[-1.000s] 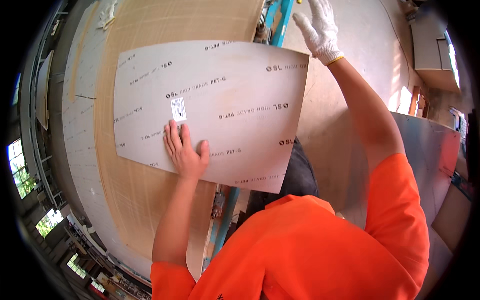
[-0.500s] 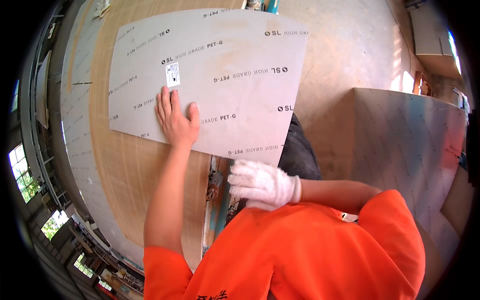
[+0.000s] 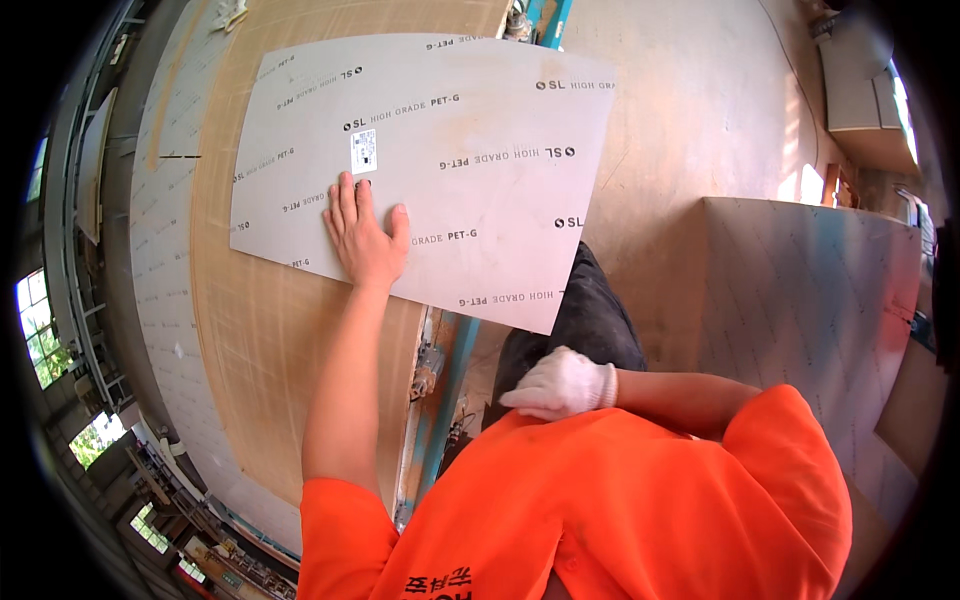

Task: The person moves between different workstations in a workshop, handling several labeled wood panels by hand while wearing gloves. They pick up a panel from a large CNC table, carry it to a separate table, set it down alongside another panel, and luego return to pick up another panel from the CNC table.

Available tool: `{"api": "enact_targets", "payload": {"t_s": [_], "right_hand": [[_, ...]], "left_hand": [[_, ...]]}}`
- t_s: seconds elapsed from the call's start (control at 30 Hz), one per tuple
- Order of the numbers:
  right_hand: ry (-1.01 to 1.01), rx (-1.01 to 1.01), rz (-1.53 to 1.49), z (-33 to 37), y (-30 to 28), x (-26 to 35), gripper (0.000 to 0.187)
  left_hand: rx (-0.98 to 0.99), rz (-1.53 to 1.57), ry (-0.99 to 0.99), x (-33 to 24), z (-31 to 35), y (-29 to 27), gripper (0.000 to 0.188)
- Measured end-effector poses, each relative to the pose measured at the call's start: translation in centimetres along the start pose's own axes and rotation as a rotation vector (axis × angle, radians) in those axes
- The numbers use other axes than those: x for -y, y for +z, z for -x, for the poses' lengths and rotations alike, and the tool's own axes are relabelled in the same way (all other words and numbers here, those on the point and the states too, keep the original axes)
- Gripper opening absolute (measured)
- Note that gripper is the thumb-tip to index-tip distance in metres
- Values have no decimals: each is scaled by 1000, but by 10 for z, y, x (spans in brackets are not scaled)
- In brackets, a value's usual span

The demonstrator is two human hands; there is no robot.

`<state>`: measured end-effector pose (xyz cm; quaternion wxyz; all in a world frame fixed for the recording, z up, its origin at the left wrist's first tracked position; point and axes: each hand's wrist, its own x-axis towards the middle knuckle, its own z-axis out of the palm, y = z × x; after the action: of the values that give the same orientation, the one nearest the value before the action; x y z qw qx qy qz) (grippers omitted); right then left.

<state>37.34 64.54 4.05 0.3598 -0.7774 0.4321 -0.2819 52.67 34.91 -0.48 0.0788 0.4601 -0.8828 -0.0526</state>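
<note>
My bare left hand [image 3: 368, 245] lies flat on a light grey, film-covered sheet [image 3: 490, 200], its fingers stretched out. Just beyond the fingertips is a small white label [image 3: 363, 151] stuck to the sheet. The sheet rests on a large brown board [image 3: 290, 350], and its near right corner juts past the board's edge over my leg. My right hand [image 3: 565, 385], in a white knit glove, is curled closed in front of my orange shirt, apart from the sheet. Its palm side is hidden, so I cannot see whether anything is in it.
Along the brown board's right side runs a teal metal frame [image 3: 450, 385] with fittings. A shiny film-covered panel [image 3: 810, 300] stands to the right. A pale printed sheet [image 3: 170, 290] lies under the brown board on the left. A white crumpled item [image 3: 229, 14] sits at the far left.
My right hand has drawn back from the sheet's near edge toward my body, its fingers curling. My left hand stays flat on the sheet. The whole view has shifted slightly.
</note>
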Motion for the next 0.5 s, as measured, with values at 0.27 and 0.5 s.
{"api": "enact_targets", "payload": {"t_s": [0.27, 0.5], "right_hand": [[830, -791, -967, 1, -44, -71, 48], [1093, -723, -1120, -30, -139, -77, 36]], "left_hand": [[73, 36, -88, -19, 1, -20, 76], [141, 192, -274, -69, 11, -34, 80]]}}
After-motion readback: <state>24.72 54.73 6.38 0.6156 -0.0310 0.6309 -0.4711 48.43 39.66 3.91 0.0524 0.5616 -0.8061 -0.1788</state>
